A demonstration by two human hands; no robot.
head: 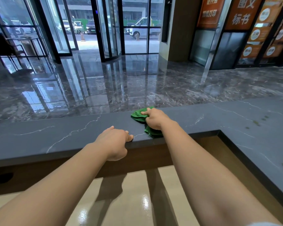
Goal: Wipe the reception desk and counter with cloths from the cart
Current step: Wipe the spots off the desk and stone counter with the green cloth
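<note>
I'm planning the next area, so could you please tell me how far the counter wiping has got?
Done: nothing visibly finished; no wet streaks show. In hand: the right hand grips the green cloth on the counter, while the left hand holds its near edge. Left: the right wing, with spots that may be reflections, and the lower desk.
</note>
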